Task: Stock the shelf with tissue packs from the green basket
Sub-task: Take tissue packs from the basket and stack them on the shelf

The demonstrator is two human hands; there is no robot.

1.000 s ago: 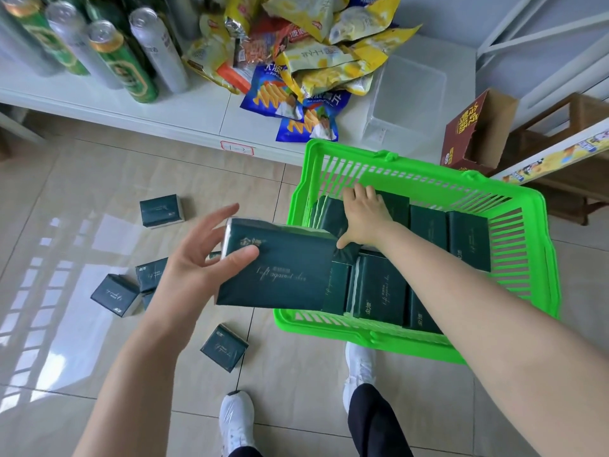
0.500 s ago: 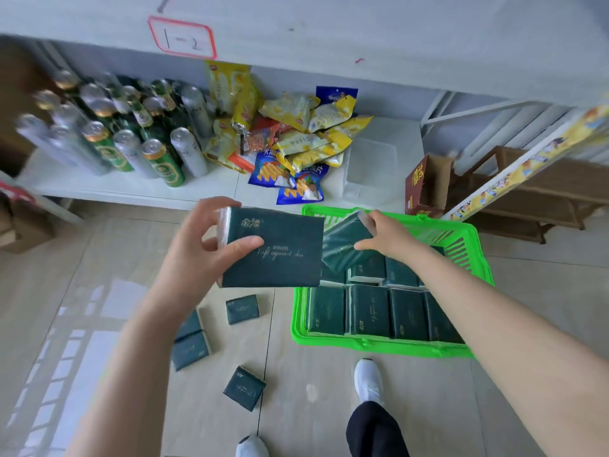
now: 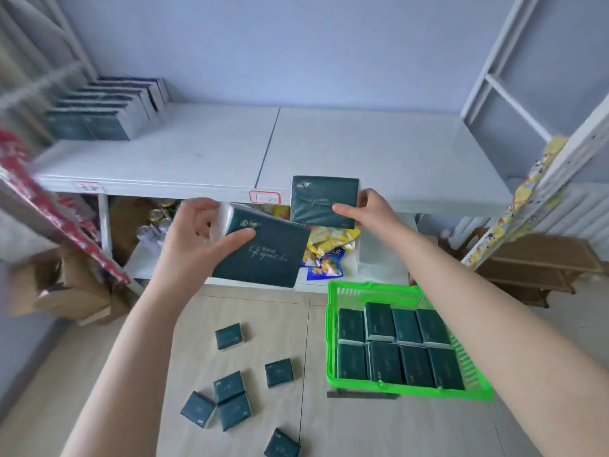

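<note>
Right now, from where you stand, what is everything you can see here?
shelf: one, white, straight ahead
stocked packs: blurred row, count unclear, dark green, shelf's back left
left-hand pack: one, dark green, below the shelf edge
right-hand pack: one, dark green, at the shelf's front edge
green basket: one, bright green, floor at right
basket packs: eight showing, dark green, two rows inside
floor packs: six, smaller, dark green, scattered
snack bags: several, yellow and blue, lower shelf
cardboard box: one, brown, floor at left
left hand: grips its pack
right hand: grips its pack
</note>
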